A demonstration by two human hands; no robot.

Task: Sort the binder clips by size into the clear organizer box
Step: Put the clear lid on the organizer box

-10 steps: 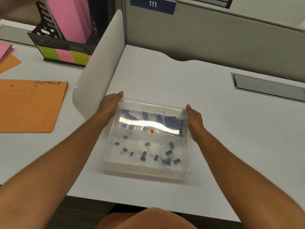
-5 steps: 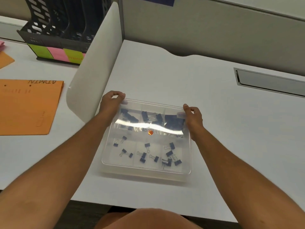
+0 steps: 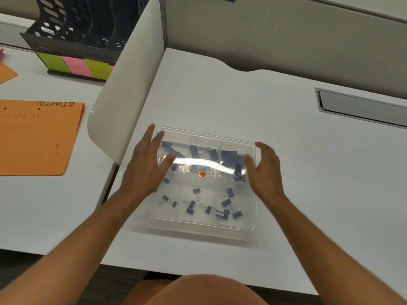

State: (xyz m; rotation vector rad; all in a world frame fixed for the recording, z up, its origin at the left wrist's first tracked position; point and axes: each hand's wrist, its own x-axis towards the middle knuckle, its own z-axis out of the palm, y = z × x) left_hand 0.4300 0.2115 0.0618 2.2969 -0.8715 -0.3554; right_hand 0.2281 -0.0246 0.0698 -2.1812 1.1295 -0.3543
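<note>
Clear organizer box (image 3: 198, 221) at frame centre on white bench (image 3: 242, 102), lid on. My left hand (image 3: 145, 170) over box's left edge, fingers straight, grip apart, nothing held. My right hand (image 3: 265, 170) at right edge, fingers loosely curved, grip apart; contact with lid unclear, blurred. Binder clips (image 3: 191, 205) inside: larger in far compartments, smaller in near ones. Orange folder (image 3: 37, 139) at left. Black file rack (image 3: 72, 29) upper left.
</note>
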